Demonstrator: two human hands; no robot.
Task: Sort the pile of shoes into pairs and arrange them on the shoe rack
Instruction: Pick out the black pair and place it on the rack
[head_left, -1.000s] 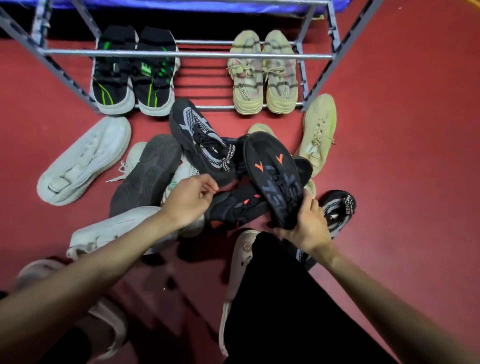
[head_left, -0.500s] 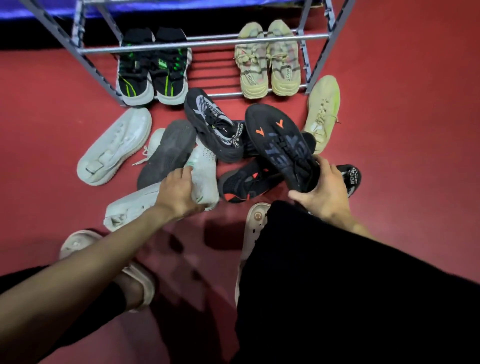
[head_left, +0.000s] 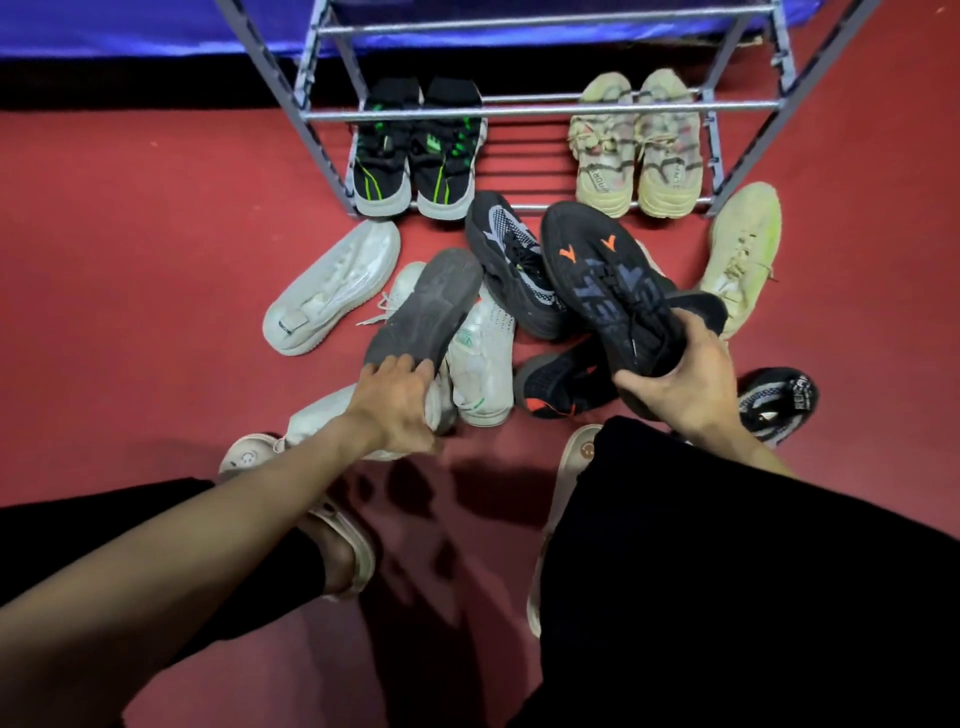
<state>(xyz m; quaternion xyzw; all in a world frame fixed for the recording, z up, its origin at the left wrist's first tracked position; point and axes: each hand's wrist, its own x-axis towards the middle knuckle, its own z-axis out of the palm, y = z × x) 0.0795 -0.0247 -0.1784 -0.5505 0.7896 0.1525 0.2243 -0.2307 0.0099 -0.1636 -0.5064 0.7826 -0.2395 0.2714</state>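
While each hand grips one shoe: right hand (head_left: 680, 387) (black-orange shoe (head_left: 608, 280)), left hand (head_left: 400, 400) (white shoe (head_left: 332, 421)).

Grey metal shoe rack (head_left: 540, 111): black-green knit sneakers (head_left: 418, 161), beige laced sneakers (head_left: 636, 156). Right hand (head_left: 680, 384) grips black orange-marked sneaker (head_left: 608, 286). Left hand (head_left: 400, 402) apparently grasps upturned grey-soled shoe (head_left: 423, 312). Red floor (head_left: 156, 234).
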